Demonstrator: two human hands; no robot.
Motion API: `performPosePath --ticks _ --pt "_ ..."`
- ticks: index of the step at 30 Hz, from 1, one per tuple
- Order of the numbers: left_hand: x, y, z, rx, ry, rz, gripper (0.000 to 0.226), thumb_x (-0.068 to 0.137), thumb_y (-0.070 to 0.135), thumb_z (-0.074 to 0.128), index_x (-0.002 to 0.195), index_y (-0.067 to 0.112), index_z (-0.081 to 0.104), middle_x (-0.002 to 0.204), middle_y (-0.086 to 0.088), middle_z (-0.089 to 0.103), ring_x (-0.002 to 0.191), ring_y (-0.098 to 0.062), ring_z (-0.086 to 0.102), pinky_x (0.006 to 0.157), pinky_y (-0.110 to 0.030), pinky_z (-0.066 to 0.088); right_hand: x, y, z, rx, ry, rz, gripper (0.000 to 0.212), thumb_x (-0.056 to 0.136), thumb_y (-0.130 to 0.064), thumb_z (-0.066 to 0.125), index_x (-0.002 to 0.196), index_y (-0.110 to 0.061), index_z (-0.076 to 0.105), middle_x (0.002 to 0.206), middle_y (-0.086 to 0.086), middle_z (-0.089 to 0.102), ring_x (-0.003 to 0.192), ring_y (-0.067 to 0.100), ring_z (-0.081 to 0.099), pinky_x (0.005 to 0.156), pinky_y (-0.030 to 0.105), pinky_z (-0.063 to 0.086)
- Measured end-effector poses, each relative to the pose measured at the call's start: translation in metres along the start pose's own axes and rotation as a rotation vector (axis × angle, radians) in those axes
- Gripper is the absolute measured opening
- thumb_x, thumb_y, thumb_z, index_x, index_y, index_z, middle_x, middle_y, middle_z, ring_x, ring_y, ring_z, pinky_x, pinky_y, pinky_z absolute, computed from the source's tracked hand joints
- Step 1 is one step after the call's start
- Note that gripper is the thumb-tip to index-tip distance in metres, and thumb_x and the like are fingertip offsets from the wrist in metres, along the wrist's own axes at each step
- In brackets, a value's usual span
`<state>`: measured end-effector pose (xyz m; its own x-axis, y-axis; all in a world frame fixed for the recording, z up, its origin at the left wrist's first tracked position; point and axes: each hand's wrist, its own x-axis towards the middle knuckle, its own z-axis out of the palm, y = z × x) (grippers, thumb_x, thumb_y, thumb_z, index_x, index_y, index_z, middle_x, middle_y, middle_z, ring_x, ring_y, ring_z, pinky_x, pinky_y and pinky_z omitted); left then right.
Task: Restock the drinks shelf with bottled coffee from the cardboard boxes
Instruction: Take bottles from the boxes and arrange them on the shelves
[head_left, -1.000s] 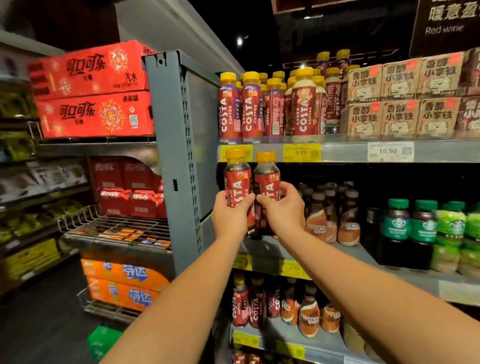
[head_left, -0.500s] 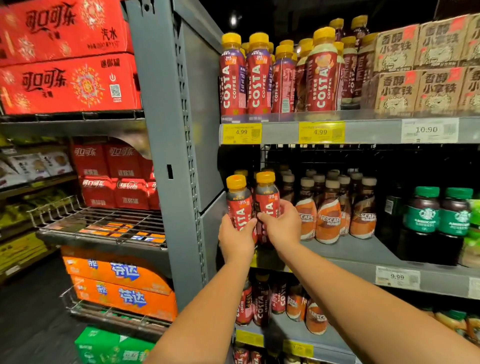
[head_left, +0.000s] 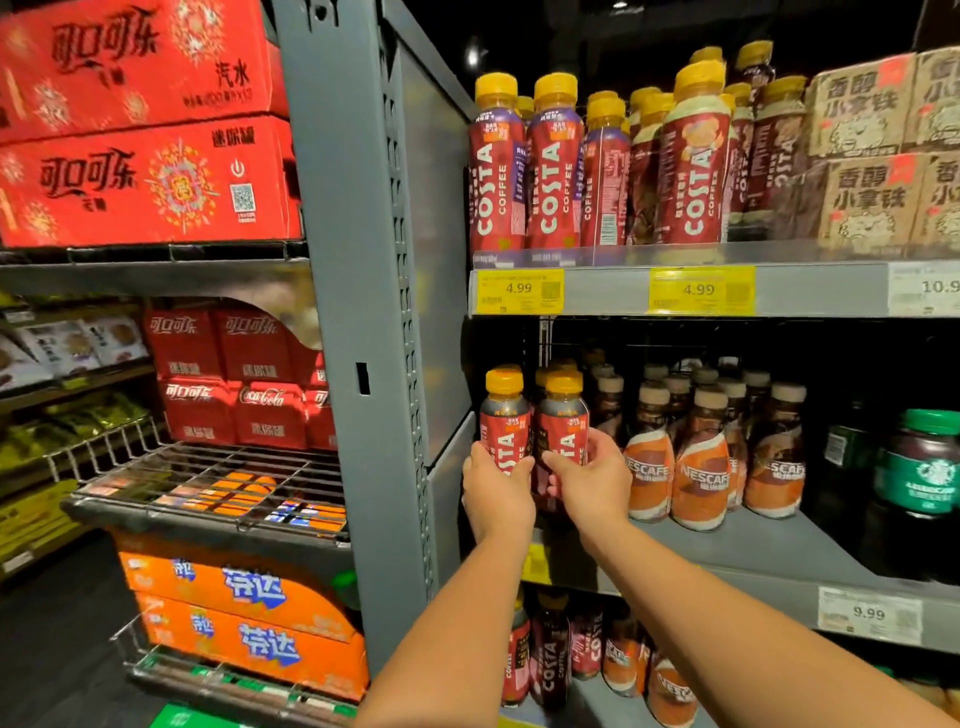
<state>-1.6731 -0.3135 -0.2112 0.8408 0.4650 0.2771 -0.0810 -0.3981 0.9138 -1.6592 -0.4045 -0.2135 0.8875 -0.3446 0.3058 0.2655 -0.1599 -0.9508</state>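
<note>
My left hand (head_left: 497, 491) grips a red Costa coffee bottle (head_left: 504, 418) with a yellow cap. Beside it, my right hand (head_left: 592, 483) grips a second Costa bottle (head_left: 563, 423). Both bottles stand upright and side by side at the left end of the middle grey shelf (head_left: 779, 551), against the shelf's side panel. More yellow caps show just behind them. Whether the bottles' bases touch the shelf is hidden by my hands. No cardboard box of coffee is in view.
Nescafe bottles (head_left: 701, 467) stand right of my hands, green-capped Starbucks bottles (head_left: 924, 467) further right. The top shelf holds a Costa row (head_left: 550, 166) and brown latte cartons (head_left: 872, 156). Left of the grey upright (head_left: 358, 312) are red cola cases (head_left: 145, 176) and orange Fanta cases (head_left: 244, 618).
Both hands have carried the two bottles down from in front of the upper shelf's edge and pushed them deeper onto the middle shelf's left end. The view moved closer.
</note>
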Motion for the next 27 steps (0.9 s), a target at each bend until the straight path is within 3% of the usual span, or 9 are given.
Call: performPosePath --ticks 3,6,10,14,17,21,24,27 --pt "-0.001 -0.010 0.003 0.030 -0.020 -0.013 0.040 0.087 0.030 0.066 0.121 0.012 0.052 0.113 -0.005 0.057 0.103 -0.023 0.058 0.079 -0.032 0.044 0.000 0.007 0.004 -0.050 -0.022 0.010 0.039 0.078 -0.013 0.075 0.114 -0.015 0.058 0.092 0.006 0.069 0.077 0.026 0.068 0.072 0.043 0.058" --pt "-0.002 -0.017 0.003 0.056 -0.031 0.011 0.044 0.088 0.031 0.065 0.125 0.012 0.050 0.116 -0.006 0.057 0.106 -0.025 0.057 0.083 -0.034 0.044 -0.002 0.009 0.003 -0.068 -0.033 0.008 0.044 0.075 -0.015 0.078 0.114 -0.014 0.058 0.097 0.001 0.068 0.086 0.023 0.067 0.081 0.041 0.055" --pt "-0.001 -0.020 0.003 0.050 -0.039 0.013 0.052 0.088 0.033 0.064 0.132 0.012 0.046 0.121 -0.006 0.057 0.109 -0.024 0.057 0.088 -0.036 0.047 0.000 0.006 -0.003 -0.123 -0.071 -0.007 0.048 0.071 -0.021 0.082 0.112 -0.018 0.057 0.098 -0.004 0.066 0.086 0.022 0.068 0.080 0.044 0.056" --pt "-0.002 -0.017 0.002 0.089 -0.075 -0.027 0.060 0.091 0.035 0.059 0.139 0.007 0.037 0.130 -0.010 0.054 0.116 -0.028 0.054 0.094 -0.042 0.047 -0.003 0.002 -0.007 -0.189 -0.114 0.008 0.047 0.071 -0.017 0.082 0.110 -0.019 0.054 0.093 -0.009 0.061 0.085 0.012 0.062 0.079 0.032 0.053" --pt "-0.005 -0.010 0.001 0.146 -0.078 -0.058 0.061 0.093 0.034 0.057 0.139 0.003 0.034 0.131 -0.013 0.053 0.118 -0.030 0.053 0.094 -0.041 0.044 -0.007 0.001 -0.006 -0.262 -0.141 0.052 0.048 0.067 -0.019 0.082 0.108 -0.012 0.058 0.095 -0.002 0.066 0.086 0.020 0.066 0.080 0.042 0.056" --pt "-0.014 0.001 -0.006 0.212 -0.049 -0.083 0.058 0.090 0.032 0.061 0.134 0.002 0.039 0.128 -0.014 0.053 0.117 -0.031 0.053 0.093 -0.040 0.044 -0.014 -0.005 -0.013 -0.368 -0.144 0.074 0.047 0.070 -0.028 0.079 0.103 -0.008 0.053 0.098 0.009 0.065 0.085 0.029 0.066 0.074 0.043 0.055" --pt "-0.028 0.009 -0.018 0.289 -0.026 0.010 0.044 0.089 0.034 0.061 0.122 0.008 0.048 0.120 -0.011 0.052 0.111 -0.031 0.054 0.087 -0.040 0.044 -0.018 -0.017 -0.029 -0.542 -0.188 0.008 0.033 0.079 -0.031 0.071 0.094 -0.009 0.052 0.098 0.010 0.062 0.091 0.030 0.062 0.068 0.032 0.044" --pt "-0.044 0.015 -0.031 0.539 -0.088 0.179 0.033 0.092 0.032 0.054 0.115 0.009 0.053 0.113 -0.010 0.055 0.105 -0.031 0.056 0.080 -0.040 0.045 -0.026 -0.034 -0.052 -0.800 -0.326 -0.059 0.024 0.085 -0.032 0.062 0.093 -0.011 0.053 0.102 0.011 0.062 0.095 0.031 0.061 0.067 0.030 0.039"
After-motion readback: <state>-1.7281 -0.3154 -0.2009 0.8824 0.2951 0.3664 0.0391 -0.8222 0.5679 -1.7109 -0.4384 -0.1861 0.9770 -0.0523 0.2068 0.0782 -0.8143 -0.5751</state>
